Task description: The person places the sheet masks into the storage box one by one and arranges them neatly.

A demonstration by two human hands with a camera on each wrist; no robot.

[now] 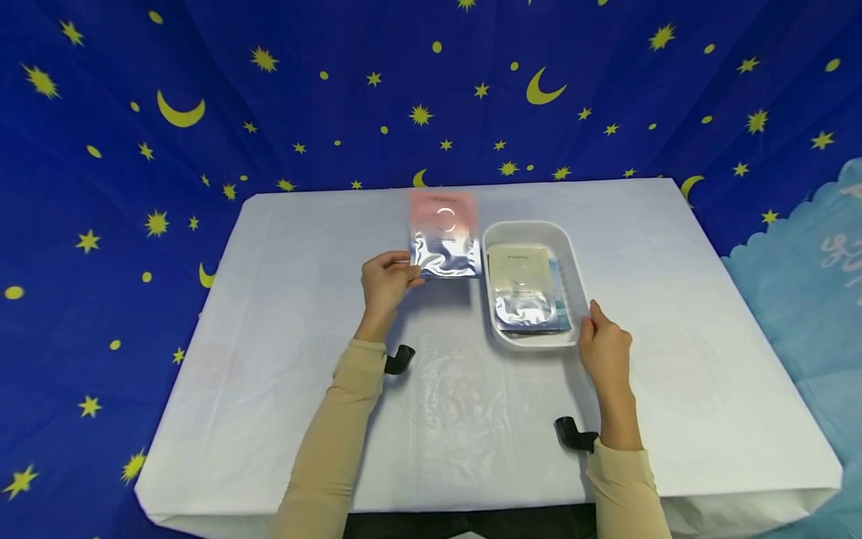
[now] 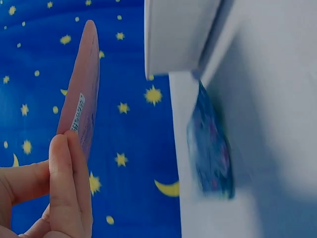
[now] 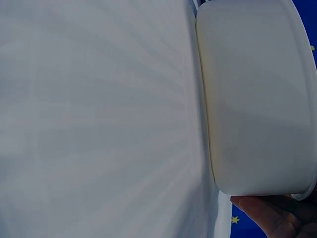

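Observation:
My left hand (image 1: 385, 284) pinches the lower left edge of a pink and silver foil sachet (image 1: 444, 228), raised left of a white tray (image 1: 581, 299). In the left wrist view the sachet (image 2: 81, 99) appears nearly edge-on, with a small white label, between thumb and fingers. A cream and silver foil sachet (image 1: 521, 281) lies in the tray on top of a blue packet (image 1: 560, 292); anything deeper is hidden. At the tray's lower right corner, my right hand (image 1: 606, 344) grips the rim. The right wrist view shows the tray's outer wall (image 3: 257, 109) and part of that hand.
A blurred blue patterned packet (image 2: 210, 144) shows beside the tray in the left wrist view. White cloth covers the table (image 1: 303, 247). A blue curtain with stars and moons (image 1: 377, 105) hangs behind it. Black wrist mounts (image 1: 400, 360) stick out near both sleeves.

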